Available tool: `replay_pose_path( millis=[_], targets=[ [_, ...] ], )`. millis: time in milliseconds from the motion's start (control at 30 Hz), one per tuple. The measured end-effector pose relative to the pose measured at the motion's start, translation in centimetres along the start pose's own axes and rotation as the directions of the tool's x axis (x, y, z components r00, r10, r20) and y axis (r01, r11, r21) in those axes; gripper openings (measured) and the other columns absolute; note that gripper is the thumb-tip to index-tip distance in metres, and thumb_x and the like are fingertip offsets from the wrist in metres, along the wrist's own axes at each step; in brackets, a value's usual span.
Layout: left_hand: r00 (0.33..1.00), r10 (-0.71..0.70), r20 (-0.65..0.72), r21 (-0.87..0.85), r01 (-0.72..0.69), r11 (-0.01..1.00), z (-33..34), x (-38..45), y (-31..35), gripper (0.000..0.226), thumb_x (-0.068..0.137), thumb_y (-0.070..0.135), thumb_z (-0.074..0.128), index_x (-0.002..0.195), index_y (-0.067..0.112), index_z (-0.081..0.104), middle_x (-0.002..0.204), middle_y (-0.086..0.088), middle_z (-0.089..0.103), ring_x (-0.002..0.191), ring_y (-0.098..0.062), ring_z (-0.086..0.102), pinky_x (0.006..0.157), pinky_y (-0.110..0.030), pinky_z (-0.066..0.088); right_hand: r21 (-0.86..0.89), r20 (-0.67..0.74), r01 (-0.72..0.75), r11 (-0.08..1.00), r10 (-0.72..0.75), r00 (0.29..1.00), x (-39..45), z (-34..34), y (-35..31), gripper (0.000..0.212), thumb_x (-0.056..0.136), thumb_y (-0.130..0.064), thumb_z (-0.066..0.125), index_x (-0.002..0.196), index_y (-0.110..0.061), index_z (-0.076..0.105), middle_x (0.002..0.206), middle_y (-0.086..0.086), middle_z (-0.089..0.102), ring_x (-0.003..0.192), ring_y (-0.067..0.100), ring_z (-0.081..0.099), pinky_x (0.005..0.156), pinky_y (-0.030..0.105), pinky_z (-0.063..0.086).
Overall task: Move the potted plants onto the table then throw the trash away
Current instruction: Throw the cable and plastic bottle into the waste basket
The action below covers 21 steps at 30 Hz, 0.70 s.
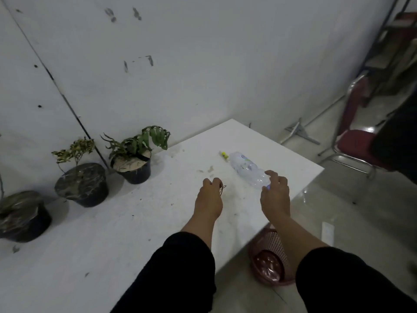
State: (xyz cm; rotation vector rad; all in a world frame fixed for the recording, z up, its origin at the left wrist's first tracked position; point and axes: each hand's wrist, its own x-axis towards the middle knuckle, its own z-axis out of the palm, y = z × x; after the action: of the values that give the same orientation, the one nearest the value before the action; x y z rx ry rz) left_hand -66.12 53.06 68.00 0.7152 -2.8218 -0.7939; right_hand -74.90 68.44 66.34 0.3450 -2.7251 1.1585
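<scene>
Three black potted plants stand on the white table (94, 233) along the wall: a green-leaved one (133, 163), a yellowed one (82, 184) and one at the left edge (21, 216). An empty clear plastic bottle (247, 168) lies on the table near its right edge, next to a small yellow-green scrap (223, 154). My right hand (275, 195) reaches over the bottle's near end with fingers apart, touching it. My left hand (209, 195) is closed around a thin dark wire-like piece (223, 189).
A pink mesh trash basket (269, 258) with clear plastic inside stands on the floor below the table's right edge. Red-seated metal chairs (356, 145) are at the right. A white paper scrap (327, 232) lies on the floor. Dirt crumbs dot the tabletop.
</scene>
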Motion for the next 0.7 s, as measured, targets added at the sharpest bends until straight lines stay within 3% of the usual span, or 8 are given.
replay_pose_path(
  millis=[167,300,400,567,700],
  targets=[
    [0.996,0.074,0.052,-0.04,-0.072,0.997,2.2,-3.9,3.7,0.042,0.085,-0.005,0.047,0.121,0.016,0.046,0.121,-0.011,0.041,0.09,-0.028,0.053,0.071,-0.033,0.043,0.036,-0.097,-0.069,0.997,0.072,0.993,-3.0,-5.2,3.1,0.029,0.088,-0.002,0.051,0.115,-0.014,0.052,0.118,0.014,0.048,0.099,0.032,0.052,0.073,0.031,0.038],
    [0.979,0.173,0.109,-0.027,-0.171,0.985,4.1,-5.8,6.5,0.039,0.087,-0.004,0.05,0.121,0.015,0.046,0.122,-0.011,0.042,0.085,-0.023,0.047,0.069,-0.031,0.041,0.012,-0.156,-0.138,0.99,0.138,0.978,-4.0,-8.9,6.0,0.018,0.088,-0.006,0.051,0.105,-0.011,0.051,0.113,0.015,0.051,0.101,0.033,0.051,0.076,0.037,0.043],
    [0.963,0.225,0.149,-0.034,-0.222,0.974,5.4,-5.8,9.3,0.042,0.085,-0.006,0.049,0.121,0.015,0.047,0.121,-0.011,0.041,0.088,-0.026,0.049,0.064,-0.032,0.041,0.015,-0.208,-0.194,0.981,0.193,0.959,-3.9,-11.5,8.5,0.015,0.087,-0.006,0.051,0.101,-0.009,0.053,0.11,0.015,0.052,0.099,0.032,0.051,0.073,0.034,0.039],
    [0.948,0.25,0.198,-0.051,-0.244,0.968,9.3,-4.5,14.0,0.04,0.084,0.001,0.052,0.122,0.013,0.047,0.121,-0.011,0.042,0.099,-0.033,0.055,0.075,-0.035,0.045,0.007,-0.225,-0.285,0.959,0.279,0.934,-2.6,-14.4,13.9,0.011,0.086,-0.006,0.053,0.097,-0.008,0.055,0.108,0.014,0.051,0.095,0.032,0.051,0.071,0.031,0.035],
    [0.937,0.232,0.261,-0.06,-0.224,0.973,14.8,-3.3,17.2,0.037,0.085,0.003,0.053,0.119,0.017,0.049,0.118,-0.01,0.044,0.1,-0.032,0.058,0.085,-0.041,0.052,-0.027,-0.163,-0.317,0.948,0.309,0.937,-0.3,-15.1,19.6,0.009,0.084,-0.007,0.055,0.092,-0.01,0.055,0.104,0.015,0.052,0.089,0.032,0.053,0.07,0.032,0.04]
  ],
)
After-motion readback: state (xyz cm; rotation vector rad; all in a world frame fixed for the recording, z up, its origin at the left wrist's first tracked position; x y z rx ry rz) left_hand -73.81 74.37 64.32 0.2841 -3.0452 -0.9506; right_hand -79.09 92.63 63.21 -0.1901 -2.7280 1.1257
